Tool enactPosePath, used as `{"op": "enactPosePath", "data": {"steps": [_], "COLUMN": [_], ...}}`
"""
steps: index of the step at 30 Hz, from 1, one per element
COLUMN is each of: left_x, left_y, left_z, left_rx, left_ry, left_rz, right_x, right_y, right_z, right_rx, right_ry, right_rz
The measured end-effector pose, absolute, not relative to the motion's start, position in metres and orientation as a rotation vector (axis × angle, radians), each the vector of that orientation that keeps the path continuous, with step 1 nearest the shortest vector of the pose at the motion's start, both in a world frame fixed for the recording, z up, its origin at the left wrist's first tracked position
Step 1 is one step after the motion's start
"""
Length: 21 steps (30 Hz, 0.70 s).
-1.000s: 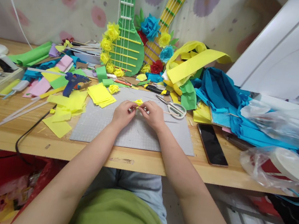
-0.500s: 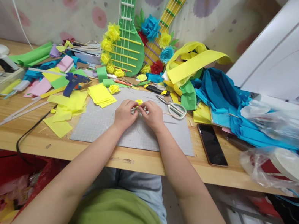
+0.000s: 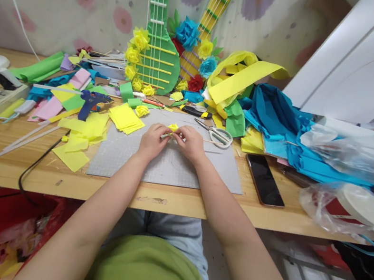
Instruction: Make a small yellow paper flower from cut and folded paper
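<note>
Over the grey cutting mat (image 3: 121, 160), my left hand (image 3: 153, 141) and my right hand (image 3: 189, 143) meet, fingertips pinched on a small yellow paper flower (image 3: 173, 127). The fingers cover most of it. A thin stick seems to stick out to the right of my right hand. Beyond that hand lie scissors (image 3: 219, 137) with pale handles. Left of my left hand sit a finished yellow paper flower (image 3: 142, 111) and a stack of yellow paper squares (image 3: 126, 118).
A blue glue gun (image 3: 88, 104) lies at left among paper scraps. Green (image 3: 165, 66) and yellow (image 3: 207, 23) paper instruments lean at the back. A phone (image 3: 265, 180) and a bagged cup (image 3: 352, 208) are at right, before blue paper (image 3: 278, 112).
My left hand has shifted slightly left, its fingers changing their hold on the yellow flower. My right hand stays nearly in place.
</note>
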<state>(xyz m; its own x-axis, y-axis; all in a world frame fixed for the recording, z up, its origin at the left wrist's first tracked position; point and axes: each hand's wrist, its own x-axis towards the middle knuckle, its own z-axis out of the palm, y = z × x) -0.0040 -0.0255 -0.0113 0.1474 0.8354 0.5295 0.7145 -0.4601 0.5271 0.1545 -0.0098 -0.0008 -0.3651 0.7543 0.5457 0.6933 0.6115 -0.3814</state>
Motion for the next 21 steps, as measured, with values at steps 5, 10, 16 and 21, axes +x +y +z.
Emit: {"op": "enactPosePath", "data": {"steps": [5, 10, 16, 21], "left_x": [-0.0045, -0.0030, -0.0034, -0.0035], "left_y": [-0.0253, -0.0266, -0.0247, -0.0265], "left_z": [-0.0094, -0.0093, -0.0096, -0.0074], "left_rx": [2.231, 2.232, 2.234, 2.241], "left_ry": [1.528, 1.563, 1.568, 1.551], "left_rz": [1.167, 1.191, 1.181, 1.175], "right_x": [0.1550, 0.1535, 0.1527, 0.1533], "right_y": [-0.0102, -0.0107, -0.0108, -0.0109], "right_z": [-0.0001, 0.0005, 0.0005, 0.0003], "right_rx": [-1.152, -1.145, -1.149, -1.152], "right_ry": [-2.143, -2.136, -2.141, -2.146], "right_rz": [0.141, 0.141, 0.134, 0.134]}}
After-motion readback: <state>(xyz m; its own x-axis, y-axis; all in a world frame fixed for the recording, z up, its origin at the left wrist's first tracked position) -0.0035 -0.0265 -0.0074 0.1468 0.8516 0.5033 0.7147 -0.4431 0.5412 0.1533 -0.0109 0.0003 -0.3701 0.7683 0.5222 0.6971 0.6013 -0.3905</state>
